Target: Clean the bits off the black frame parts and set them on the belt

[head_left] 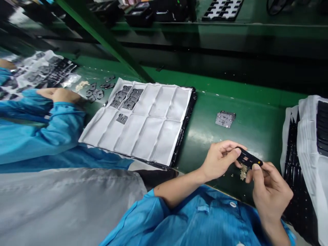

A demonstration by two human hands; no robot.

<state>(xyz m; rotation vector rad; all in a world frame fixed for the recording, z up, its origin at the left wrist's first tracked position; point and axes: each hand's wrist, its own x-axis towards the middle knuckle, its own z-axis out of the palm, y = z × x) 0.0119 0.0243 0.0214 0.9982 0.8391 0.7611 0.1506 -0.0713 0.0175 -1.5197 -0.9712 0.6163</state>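
Observation:
A small black oblong part (248, 157) with slots and a yellow spot is held between both hands above the green table. My left hand (220, 158) grips its left end, thumb on top. On its right end my right hand (269, 184) pinches it with thumb and fingers. Below the part lies a little heap of tiny tan pieces (243, 172), partly hidden by the hands. Farther back on the table rests a small stack of grey flat parts (224, 119).
Left of me lies a black tray lined with white sheet (164, 136), with several grey parts (133, 98) in its far-left pockets. Stacked trays (294, 143) stand at the right. A co-worker in blue sleeves (64, 119) sits at the left. A green post (110, 44) slants behind.

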